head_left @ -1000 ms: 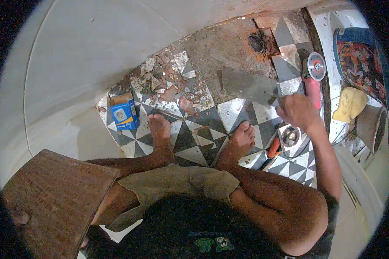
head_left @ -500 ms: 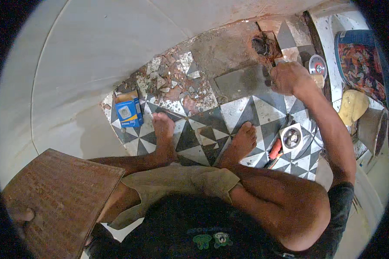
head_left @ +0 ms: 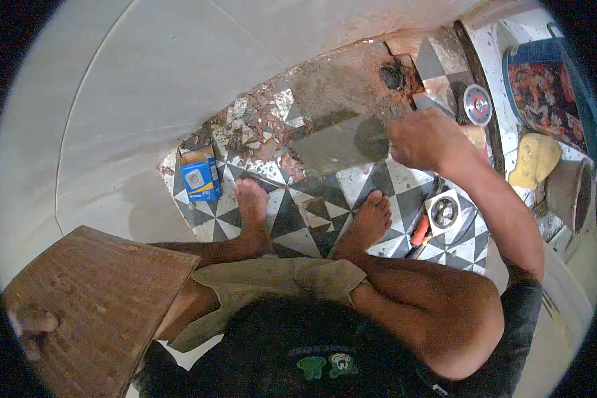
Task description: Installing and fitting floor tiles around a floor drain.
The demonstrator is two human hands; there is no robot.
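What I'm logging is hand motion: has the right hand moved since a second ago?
Yes: the right hand has moved forward and left, closer to the dark floor hole.

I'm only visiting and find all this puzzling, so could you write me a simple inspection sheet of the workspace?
Surface: black-and-white patterned floor, partly stripped to a rough patch with a dark hole.
Things in use: brown slab, grey trowel.
Clutter: broken tile pieces, blue box, disc grinder, square drain cover, red-handled tool.
Grip: left hand holds the slab; right hand holds the trowel; its contact with the floor is unclear.
Cables: none clearly seen.
Surroundings: pale wall, blue container, yellow sponge-like lump.
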